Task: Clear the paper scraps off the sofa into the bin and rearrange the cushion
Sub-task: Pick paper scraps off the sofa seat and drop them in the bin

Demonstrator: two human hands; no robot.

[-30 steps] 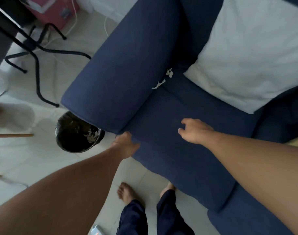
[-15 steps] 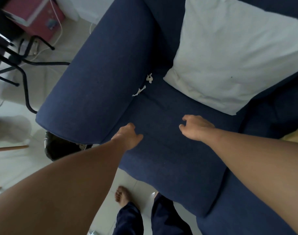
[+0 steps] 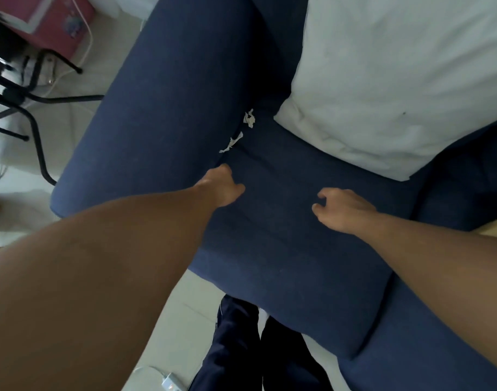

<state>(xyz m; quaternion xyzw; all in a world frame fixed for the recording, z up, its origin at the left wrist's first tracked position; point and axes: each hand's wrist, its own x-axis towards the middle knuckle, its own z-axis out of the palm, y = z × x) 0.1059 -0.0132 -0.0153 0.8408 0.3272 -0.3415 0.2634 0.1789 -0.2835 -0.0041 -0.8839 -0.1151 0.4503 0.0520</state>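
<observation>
Two white paper scraps lie in the crease between the navy sofa's left armrest and seat: a crumpled one (image 3: 249,118) and a thin strip (image 3: 232,142) below it. My left hand (image 3: 224,187) hovers over the seat (image 3: 281,249) just below the strip, fingers curled, holding nothing. My right hand (image 3: 340,208) is over the middle of the seat, fingers loosely bent and apart, empty. A large white cushion (image 3: 394,88) leans against the backrest at the upper right. The bin is out of sight.
The sofa's wide armrest (image 3: 162,103) fills the left centre. Beyond it, on the pale floor, stand black metal chair legs (image 3: 29,108) and a pink box (image 3: 55,21) with white cables. My dark-trousered legs (image 3: 250,348) are at the seat's front edge.
Both hands have moved forward over the seat; the left hand has come from the armrest's front end up toward the scraps. The view shifted so the black bin left the frame.
</observation>
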